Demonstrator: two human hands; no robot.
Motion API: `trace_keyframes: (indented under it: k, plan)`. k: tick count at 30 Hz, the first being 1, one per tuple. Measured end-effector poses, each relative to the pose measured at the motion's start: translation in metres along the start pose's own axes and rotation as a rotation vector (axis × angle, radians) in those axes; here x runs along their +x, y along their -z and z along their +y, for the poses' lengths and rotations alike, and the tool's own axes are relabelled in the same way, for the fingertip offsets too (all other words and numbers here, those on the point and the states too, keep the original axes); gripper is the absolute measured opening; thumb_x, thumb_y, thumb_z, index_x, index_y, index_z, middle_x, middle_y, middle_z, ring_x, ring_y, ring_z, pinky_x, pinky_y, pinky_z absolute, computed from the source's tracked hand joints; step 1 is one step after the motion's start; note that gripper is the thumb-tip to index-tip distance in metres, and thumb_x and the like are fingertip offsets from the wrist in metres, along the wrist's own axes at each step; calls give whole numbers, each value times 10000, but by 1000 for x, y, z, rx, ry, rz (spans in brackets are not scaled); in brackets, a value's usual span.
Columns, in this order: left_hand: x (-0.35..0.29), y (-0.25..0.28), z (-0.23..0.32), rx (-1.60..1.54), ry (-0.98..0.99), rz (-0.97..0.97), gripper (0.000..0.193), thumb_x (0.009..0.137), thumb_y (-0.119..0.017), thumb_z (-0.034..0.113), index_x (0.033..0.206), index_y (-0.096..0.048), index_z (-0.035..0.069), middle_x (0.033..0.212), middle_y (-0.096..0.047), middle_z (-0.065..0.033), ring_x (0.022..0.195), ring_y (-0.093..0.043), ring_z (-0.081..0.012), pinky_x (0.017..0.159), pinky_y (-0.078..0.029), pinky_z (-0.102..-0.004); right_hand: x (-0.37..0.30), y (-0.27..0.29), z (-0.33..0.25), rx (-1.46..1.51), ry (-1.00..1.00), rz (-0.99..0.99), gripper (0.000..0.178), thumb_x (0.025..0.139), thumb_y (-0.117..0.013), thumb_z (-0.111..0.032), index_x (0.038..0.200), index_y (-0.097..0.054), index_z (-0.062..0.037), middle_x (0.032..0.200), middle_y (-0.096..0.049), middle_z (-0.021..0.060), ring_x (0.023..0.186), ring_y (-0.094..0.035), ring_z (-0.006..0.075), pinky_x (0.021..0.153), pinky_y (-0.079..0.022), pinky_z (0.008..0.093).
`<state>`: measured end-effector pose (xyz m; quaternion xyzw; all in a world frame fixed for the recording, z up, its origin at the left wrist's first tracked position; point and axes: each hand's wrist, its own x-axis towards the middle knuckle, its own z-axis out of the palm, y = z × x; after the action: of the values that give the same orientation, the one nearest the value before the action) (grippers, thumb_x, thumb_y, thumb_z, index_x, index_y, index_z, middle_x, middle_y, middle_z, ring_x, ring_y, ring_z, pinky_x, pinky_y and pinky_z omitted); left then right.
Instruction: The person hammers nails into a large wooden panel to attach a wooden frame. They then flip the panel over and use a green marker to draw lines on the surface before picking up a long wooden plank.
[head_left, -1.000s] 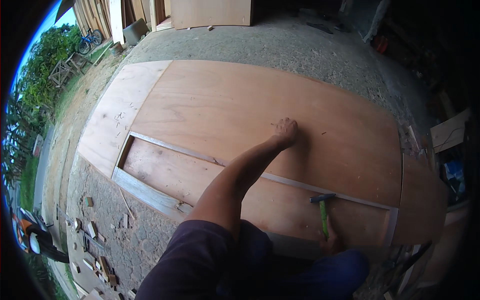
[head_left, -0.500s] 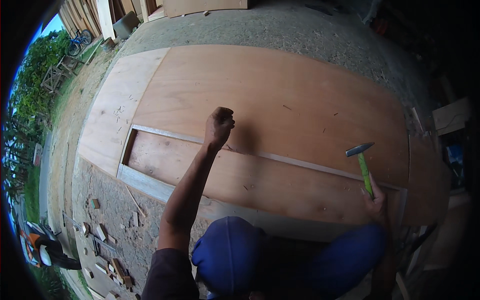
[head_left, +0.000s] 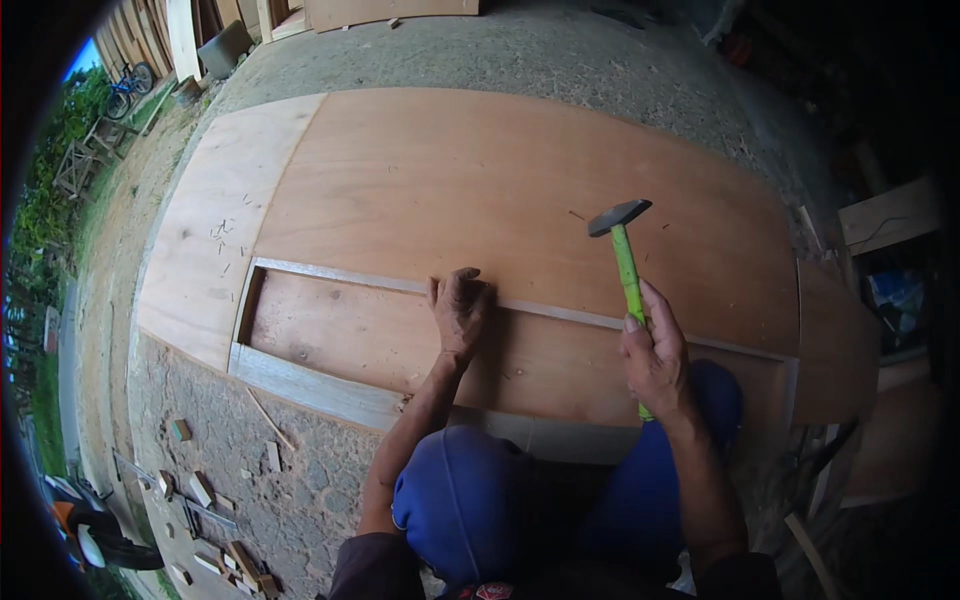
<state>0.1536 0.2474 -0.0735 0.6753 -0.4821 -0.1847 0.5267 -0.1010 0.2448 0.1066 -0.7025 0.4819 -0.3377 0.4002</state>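
Note:
My right hand (head_left: 655, 352) is wrapped round the green handle of a hammer (head_left: 627, 268), held raised over the panel with its metal head up. At the far rail (head_left: 565, 314) of a shallow wooden frame, my left hand (head_left: 463, 312) has its fingers curled together close to the wood. Whatever those fingers hold, if anything, is too small to make out. The frame lies on a large plywood sheet (head_left: 450, 180), and its near rail (head_left: 310, 378) runs along the side closest to me.
Loose nails (head_left: 222, 232) are scattered on the paler plywood section (head_left: 200, 200) at left. Wood offcuts (head_left: 240, 562) lie on the rough ground at lower left, near a motorcycle (head_left: 100, 540). My blue-clad knees (head_left: 465, 500) are bent close to the frame.
My left hand has come down and right, from a raised fist to the far rail. My right hand has lifted the hammer and brought it left, nearer the left hand.

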Motion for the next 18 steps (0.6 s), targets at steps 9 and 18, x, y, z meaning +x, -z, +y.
trace_keyframes:
  k: [9,18]
  plan:
    - [1,5,-15,39,21,16,324,870,-721,215,1150,-589,123,917,-691,-14,1029,-605,-213,1164,-185,-473,-21,-107,28,-249,83,-223,637,968,-494,-55,1557,-254,-54,887,-645,289,790,-667,438,728,-532,460]
    - [1,3,-20,178,-100,63,320,854,-736,218,1123,-606,105,949,-669,-34,1022,-603,-242,1139,-240,-466,-6,-115,34,-336,199,-248,663,941,-515,-21,1548,-247,-12,813,-618,281,716,-644,433,670,-513,489]
